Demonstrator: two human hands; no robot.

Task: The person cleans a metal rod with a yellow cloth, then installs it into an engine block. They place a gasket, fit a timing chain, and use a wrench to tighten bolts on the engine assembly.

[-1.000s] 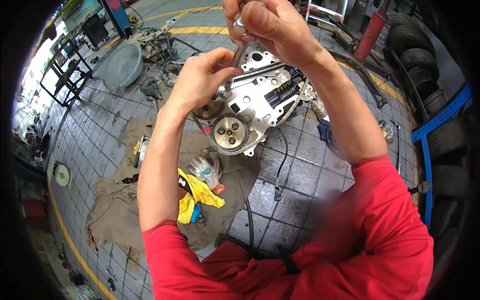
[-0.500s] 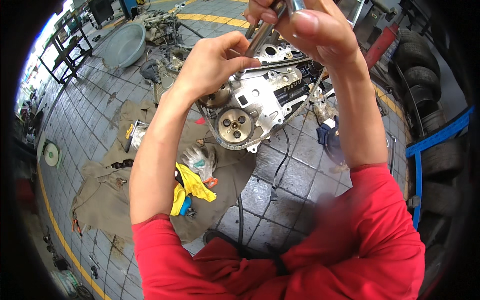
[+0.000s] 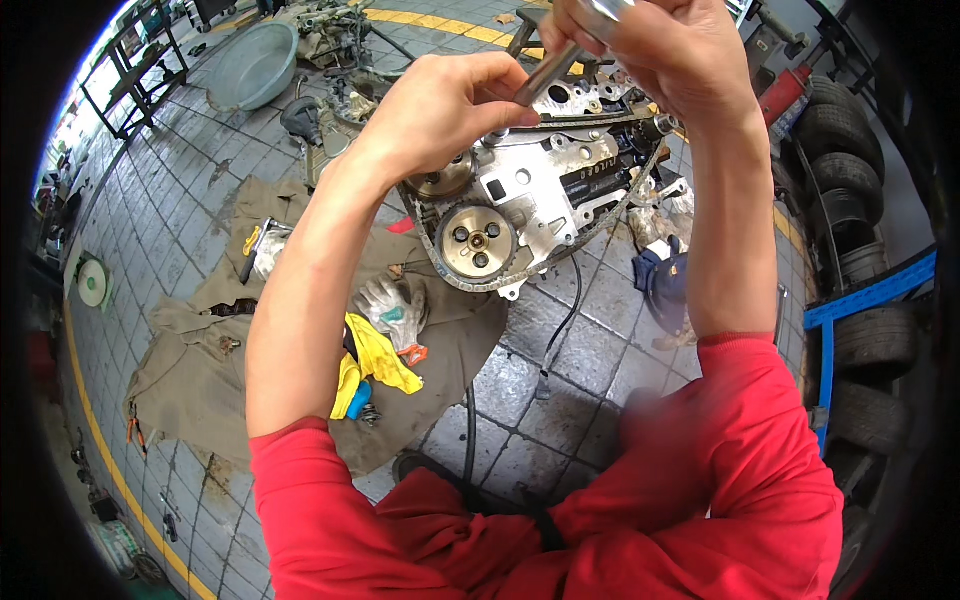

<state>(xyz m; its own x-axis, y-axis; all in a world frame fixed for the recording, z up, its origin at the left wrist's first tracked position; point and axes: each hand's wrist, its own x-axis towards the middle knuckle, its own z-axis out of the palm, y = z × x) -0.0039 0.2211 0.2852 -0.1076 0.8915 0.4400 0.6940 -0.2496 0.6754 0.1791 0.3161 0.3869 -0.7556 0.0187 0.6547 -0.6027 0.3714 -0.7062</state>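
My right hand is wrapped round the shiny upper end of a socket wrench, at the top edge of the view. Lower down the slanting metal shaft, my left hand pinches it between thumb and fingers; its tip is hidden behind that hand. Both hands are above an engine with a bare metal front. A timing chain loops round the engine's edge. At its near left sits a round metal sprocket with several dark holes.
A brown cloth on the tiled floor carries work gloves and a yellow cloth. Orange-handled pliers lie at its left edge. A grey basin stands far left. Stacked tyres and a blue frame line the right.
My right hand has moved a little to the right with the wrench's upper end. The left hand keeps its pinch on the shaft. The whole view has shifted slightly.
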